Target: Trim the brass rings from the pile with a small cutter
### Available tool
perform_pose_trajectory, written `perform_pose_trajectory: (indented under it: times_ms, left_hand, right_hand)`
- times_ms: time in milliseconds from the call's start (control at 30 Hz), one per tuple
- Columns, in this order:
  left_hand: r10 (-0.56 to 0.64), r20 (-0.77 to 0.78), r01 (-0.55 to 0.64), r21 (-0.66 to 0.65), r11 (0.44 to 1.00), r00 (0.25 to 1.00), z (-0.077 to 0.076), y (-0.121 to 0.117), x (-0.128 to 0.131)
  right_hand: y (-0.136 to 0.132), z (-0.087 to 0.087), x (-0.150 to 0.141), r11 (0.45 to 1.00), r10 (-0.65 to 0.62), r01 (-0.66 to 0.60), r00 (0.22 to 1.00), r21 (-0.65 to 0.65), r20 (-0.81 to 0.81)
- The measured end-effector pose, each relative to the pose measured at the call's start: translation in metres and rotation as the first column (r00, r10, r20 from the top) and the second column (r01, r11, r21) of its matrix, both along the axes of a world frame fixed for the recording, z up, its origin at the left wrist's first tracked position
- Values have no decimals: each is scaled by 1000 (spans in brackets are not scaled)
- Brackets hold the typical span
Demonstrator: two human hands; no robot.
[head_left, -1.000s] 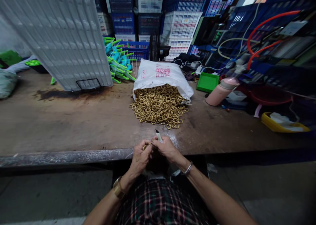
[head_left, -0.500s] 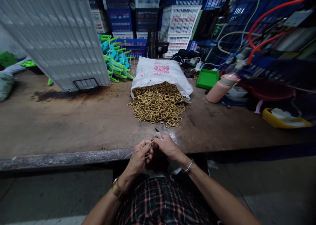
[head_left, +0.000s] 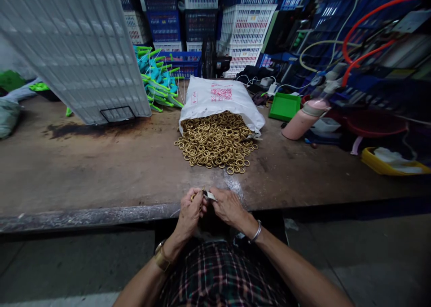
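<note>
My left hand point(head_left: 191, 209) is closed on gold-coloured rings point(head_left: 193, 198); how many is hidden by the fingers. My right hand point(head_left: 230, 207) grips a small knife point(head_left: 210, 195) with a pale handle and a dark blade. The blade points left and meets the ring at my left fingertips. Both hands are close together over the table's front edge. Beyond them, a heap of gold-coloured rings point(head_left: 215, 145) spills from the mouth of a white sack point(head_left: 218, 94) with red print.
A tall whitish ribbed panel point(head_left: 77, 51) stands at the left, beside green and turquoise plastic pieces point(head_left: 160, 82). To the right are a green tray point(head_left: 284, 107), a pink bottle point(head_left: 303, 120) and a yellow tray point(head_left: 380, 165). Stacked crates point(head_left: 247, 24) line the back.
The knife in my right hand has swung from pointing up and away to pointing left, its blade now at the ring in my left hand. The sack and heap look unchanged.
</note>
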State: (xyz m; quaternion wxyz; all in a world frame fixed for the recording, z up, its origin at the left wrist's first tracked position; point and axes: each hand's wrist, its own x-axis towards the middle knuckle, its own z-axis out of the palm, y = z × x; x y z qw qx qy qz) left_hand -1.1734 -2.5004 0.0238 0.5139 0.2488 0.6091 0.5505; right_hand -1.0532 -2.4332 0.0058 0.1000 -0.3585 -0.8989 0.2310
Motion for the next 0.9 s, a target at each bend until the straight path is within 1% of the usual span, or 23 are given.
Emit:
perform_pose_trajectory:
  times_ms: [133,233,300,367,433,500,567,633,733,900]
  left_hand:
    - [0,-53,-1,-20,1000,999,0,0,-1]
    - [-38,-69,37,-16,999,997,-1,-1,-2]
    - [-53,-39,52,-13,999,998,-1,-1,-3]
    - [-61,23,62,-5,998,998,1,-3,-3]
    - [-97,100,96,11,995,990,5,-6,-1]
    - [-146,190,141,40,989,971,9,-9,1]
    - [-164,289,154,58,986,943,12,-11,2]
    - [-144,361,138,42,990,921,11,-12,3]
    - [-117,392,128,-1,992,913,5,-11,2]
    - [-141,383,140,32,990,913,1,-7,0]
  right_hand:
    - [1,3,-1,1000,20,-19,999,-12,44]
    - [-1,6,-2,1000,10,-10,994,-3,108]
    - [-1,5,-3,1000,-5,3,989,13,149]
    - [1,1,-3,999,-38,35,983,21,181]
    - [9,-4,-2,993,-119,115,971,32,208]
    - [21,-9,3,971,-240,231,944,64,225]
    - [36,-12,10,931,-364,347,904,114,223]
    - [49,-13,16,887,-460,436,862,153,211]
    - [63,-13,20,845,-534,507,817,170,217]
    - [69,-17,14,820,-573,549,784,161,239]
